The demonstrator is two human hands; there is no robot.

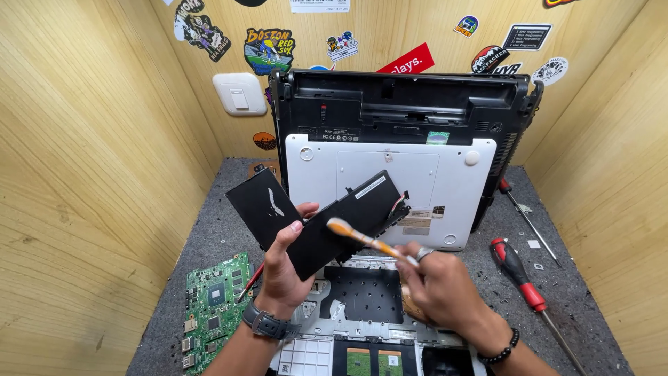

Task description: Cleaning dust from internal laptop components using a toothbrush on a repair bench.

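My left hand [282, 268] holds up a flat black battery pack [320, 216] by its lower edge, tilted, with short wires at its right end. My right hand [438, 289] grips a small brush [362, 238] with an orange handle. The brush tip rests on the battery's face. Below both hands lies an opened laptop chassis [362, 296] with a black perforated panel. A laptop base with a white cover panel [390, 184] leans upright against the back wall.
A green circuit board [216, 306] lies at the lower left on the grey felt mat [209, 237]. A red-handled screwdriver [522, 282] and a thinner screwdriver [525, 219] lie at the right. Wooden walls enclose the space, the back one with stickers and a white switch [239, 94].
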